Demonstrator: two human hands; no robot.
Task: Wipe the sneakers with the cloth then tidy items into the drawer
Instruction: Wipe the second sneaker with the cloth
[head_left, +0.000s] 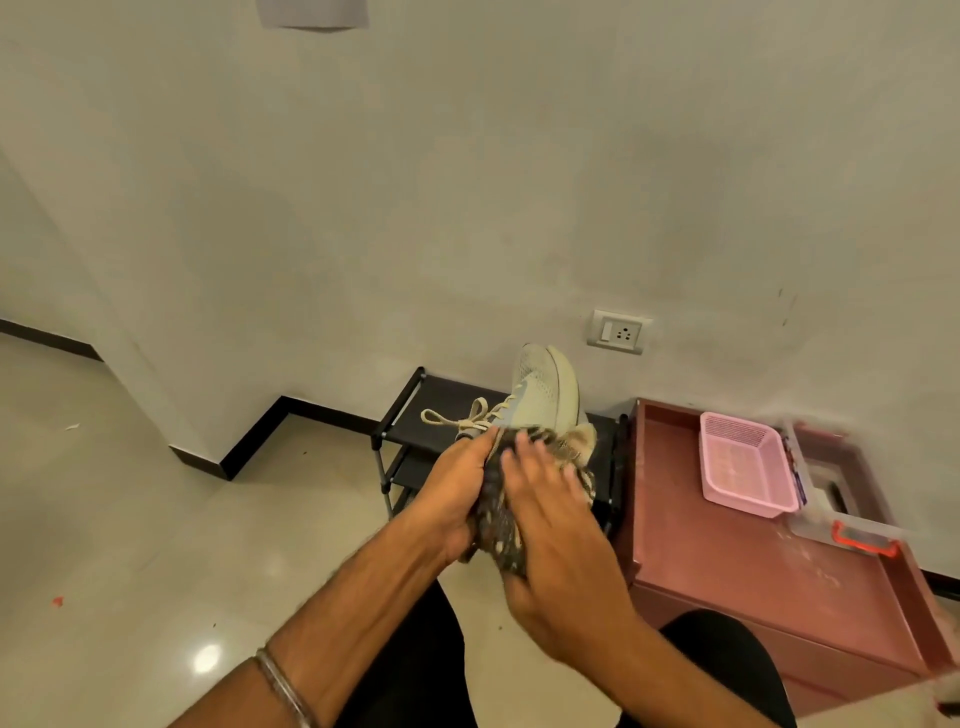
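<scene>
Right hand presses flat on the cloth; left hand grips the sneaker, toe up, heel hidden by cloth. Behind: black shoe rack. Right: pink basket on brown drawer unit, blurred clear box.

Single head view, angled down, near hands, edges blurred.

You've got a pale cream sneaker with beige laces, centre frame. Cloth below it: dark, speckled with tan. Right side: reddish-brown drawer unit, pink basket, clear box with orange-red latch. Black rack, beige floor, off-white wall.
</scene>
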